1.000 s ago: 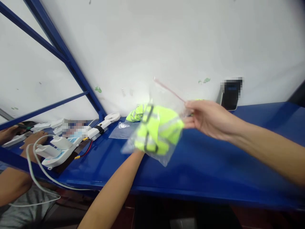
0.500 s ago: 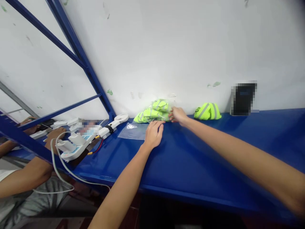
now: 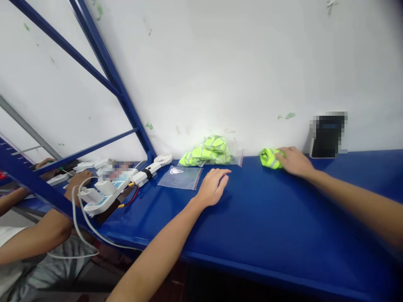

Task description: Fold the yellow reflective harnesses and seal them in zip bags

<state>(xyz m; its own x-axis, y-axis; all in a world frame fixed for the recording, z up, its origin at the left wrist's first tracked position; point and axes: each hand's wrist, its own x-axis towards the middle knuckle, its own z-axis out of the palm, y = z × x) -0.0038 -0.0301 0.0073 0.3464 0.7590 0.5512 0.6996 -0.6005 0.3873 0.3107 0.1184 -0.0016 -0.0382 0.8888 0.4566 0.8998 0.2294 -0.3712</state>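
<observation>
My right hand (image 3: pixel 296 161) has its fingers closed around the right side of a rolled neon-yellow reflective vest (image 3: pixel 267 158) near the wall; the fingertips are partly hidden behind the fabric. My left hand (image 3: pixel 214 186) holds nothing and is just over the blue table, its fingers loosely stretched out. Left of that hand lies a flat clear zip bag (image 3: pixel 179 179) with a white printed mark. Behind the left hand, more neon-yellow folded fabric with silver stripes (image 3: pixel 209 153) sits heaped in clear plastic bags against the wall.
A dark box-like item (image 3: pixel 327 136), blurred out, leans on the wall at right. White handheld fan (image 3: pixel 163 159), power strip (image 3: pixel 103 201) with plugs and looping cable (image 3: pixel 75 218) are at left. A blue metal frame (image 3: pixel 126 109) rises there; beyond it another person's arm (image 3: pixel 47 228) shows.
My right hand has left the bagged fabric and moved right onto the rolled vest, which has turned slightly. My left hand has shifted right, uncovering the flat bag's edge.
</observation>
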